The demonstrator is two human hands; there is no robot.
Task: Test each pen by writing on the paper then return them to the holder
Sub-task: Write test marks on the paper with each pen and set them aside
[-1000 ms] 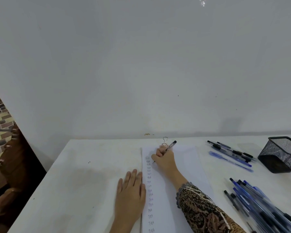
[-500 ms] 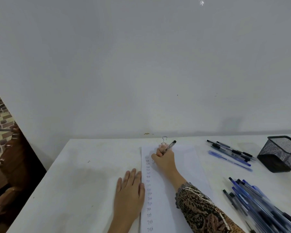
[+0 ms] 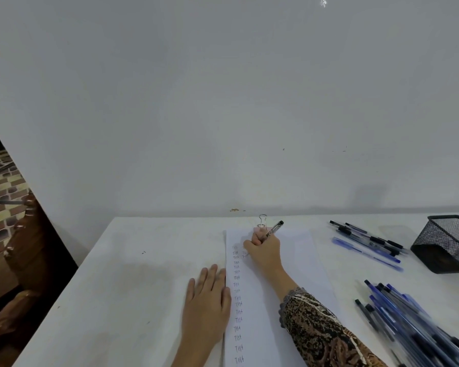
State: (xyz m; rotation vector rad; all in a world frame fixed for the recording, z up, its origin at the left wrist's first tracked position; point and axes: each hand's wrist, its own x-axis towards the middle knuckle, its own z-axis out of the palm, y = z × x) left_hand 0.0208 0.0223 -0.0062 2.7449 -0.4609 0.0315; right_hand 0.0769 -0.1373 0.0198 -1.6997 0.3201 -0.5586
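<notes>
Fingers [image 3: 257, 238] of right hand [image 3: 264, 251] curl round a pen [image 3: 276, 227] atop the paper [image 3: 298, 251]; left hand [image 3: 207, 305] flat, straight-fingered, at its left edge

Handwritten "Test" repeated in a column, down the left edge of the paper [image 3: 302, 260], small, faint

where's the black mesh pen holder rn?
Head view: the black mesh holder stands far right on the table, just right of a small group of loose pens and beyond the bigger pen pile.
</notes>
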